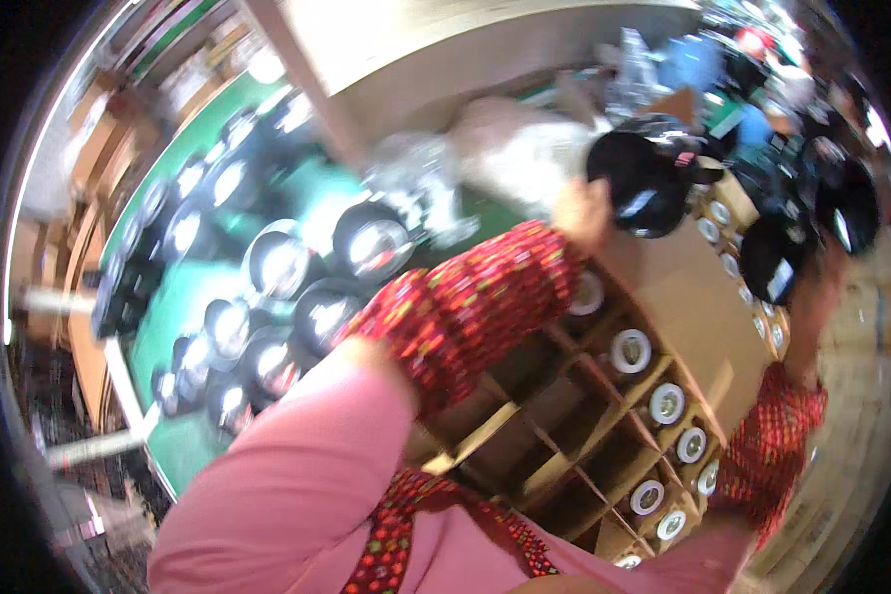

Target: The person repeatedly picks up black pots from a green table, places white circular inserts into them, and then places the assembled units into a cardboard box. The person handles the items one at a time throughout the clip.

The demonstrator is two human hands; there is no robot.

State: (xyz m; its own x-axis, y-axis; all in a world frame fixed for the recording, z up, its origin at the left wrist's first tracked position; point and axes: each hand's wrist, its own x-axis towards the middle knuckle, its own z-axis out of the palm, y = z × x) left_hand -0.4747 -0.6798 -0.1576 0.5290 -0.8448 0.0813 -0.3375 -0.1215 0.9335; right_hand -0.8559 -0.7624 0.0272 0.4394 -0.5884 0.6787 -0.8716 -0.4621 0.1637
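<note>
My left hand (582,213), in a red patterned sleeve, reaches across a divided cardboard box (604,450). Its fingers close on the rim of a glossy black bowl-shaped piece (643,188), held over the box's far side. At the right, my right hand (824,282) is blurred. It appears to grip another black bowl-shaped piece (777,259), and a further black round piece (847,206) is close by. Round pieces with white rims (631,350) sit in several of the box's cells, mostly along the right side. Other cells look dark inside.
Left of the box, a green table (178,441) carries many black round pieces (277,262) with shiny insides. Clear plastic wrapping (421,183) lies at its far end. A raised cardboard flap (688,287) stands between my hands. Mixed black and blue items crowd the far right.
</note>
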